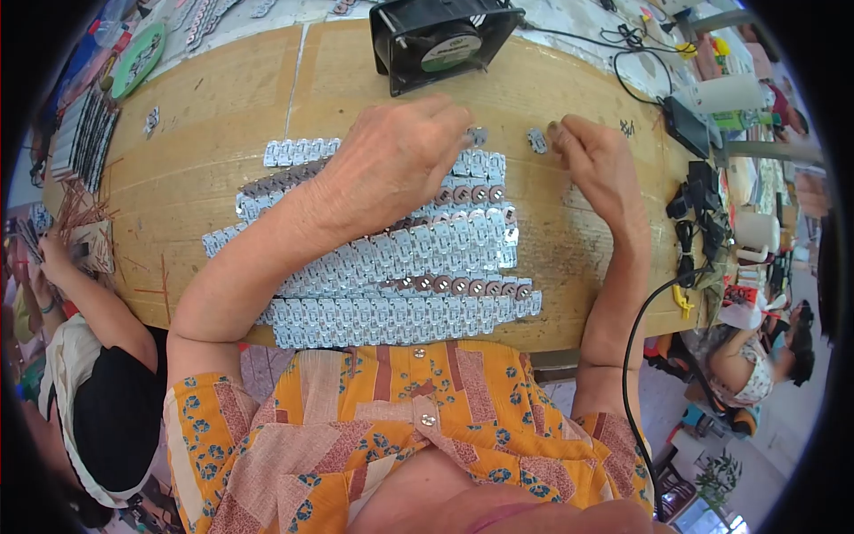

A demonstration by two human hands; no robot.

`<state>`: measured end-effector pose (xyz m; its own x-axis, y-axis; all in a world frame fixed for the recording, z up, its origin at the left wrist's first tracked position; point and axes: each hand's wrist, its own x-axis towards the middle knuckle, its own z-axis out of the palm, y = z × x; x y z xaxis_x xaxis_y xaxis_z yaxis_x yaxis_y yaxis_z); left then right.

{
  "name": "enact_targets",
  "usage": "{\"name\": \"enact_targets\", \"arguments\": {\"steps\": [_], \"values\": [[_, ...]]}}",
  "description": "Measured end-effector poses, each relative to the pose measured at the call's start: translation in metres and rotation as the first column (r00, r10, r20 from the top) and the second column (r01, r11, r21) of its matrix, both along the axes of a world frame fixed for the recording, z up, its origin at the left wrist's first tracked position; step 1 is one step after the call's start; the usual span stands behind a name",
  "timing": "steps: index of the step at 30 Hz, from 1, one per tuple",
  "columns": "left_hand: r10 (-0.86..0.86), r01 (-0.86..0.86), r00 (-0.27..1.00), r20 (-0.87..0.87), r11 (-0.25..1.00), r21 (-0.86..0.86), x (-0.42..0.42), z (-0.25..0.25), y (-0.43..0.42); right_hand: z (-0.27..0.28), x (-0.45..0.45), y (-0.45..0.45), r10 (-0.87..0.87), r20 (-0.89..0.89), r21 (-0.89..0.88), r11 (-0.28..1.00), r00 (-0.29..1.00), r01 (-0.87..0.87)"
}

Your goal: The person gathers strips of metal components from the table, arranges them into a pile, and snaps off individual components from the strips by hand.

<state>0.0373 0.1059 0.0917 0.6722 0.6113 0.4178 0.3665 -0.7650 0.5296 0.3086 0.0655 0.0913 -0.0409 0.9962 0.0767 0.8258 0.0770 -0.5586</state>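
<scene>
Above the rows of metal pieces, my left hand (400,156) is closed, its back to the camera. A small silvery metal piece (478,136) shows at its fingertips, which are mostly hidden. My right hand (594,160) has thumb and forefinger pressed together; what they hold, if anything, is hidden. Just left of those fingertips is another small metal piece (536,140). Long rows of silvery plates (382,322) lie side by side near my body, partly covered by my left forearm. Some rows show round brown discs (460,286).
A black fan (440,44) stands at the back of the cardboard-covered table (213,98). To the right are a black adapter (687,127) and cables. A green tray (140,59) and stacked strips (82,138) lie left. Another person's hand (55,255) is at the left edge.
</scene>
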Motion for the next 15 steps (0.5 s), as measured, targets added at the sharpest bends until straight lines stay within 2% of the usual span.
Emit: {"name": "enact_targets", "arguments": {"steps": [3, 4, 6, 9, 15], "values": [[-0.006, 0.010, 0.997, 0.078, 0.999, -0.045, -0.001, 0.002, 0.001, 0.015, 0.002, -0.002, -0.029, 0.059, 0.036, 0.999, 0.998, 0.027], [-0.032, 0.039, 0.995, 0.092, 0.996, -0.075, -0.002, 0.004, 0.001, 0.021, -0.004, -0.004, 0.028, -0.100, -0.022, 0.999, 0.995, -0.031], [-0.087, 0.101, 0.990, 0.109, 0.986, -0.131, -0.005, 0.011, 0.000, 0.029, -0.024, -0.013, 0.106, -0.425, -0.105, 0.981, 0.899, -0.165], [-0.118, 0.159, 0.980, 0.157, 0.948, -0.276, -0.006, 0.019, -0.004, 0.023, -0.041, -0.019, 0.311, -0.489, 0.022, 0.938, 0.815, -0.345], [-0.173, 0.206, 0.975, 0.142, 0.942, -0.265, -0.008, 0.017, -0.004, 0.023, -0.046, -0.023, 0.329, -0.484, 0.001, 0.927, 0.811, -0.376]]}}
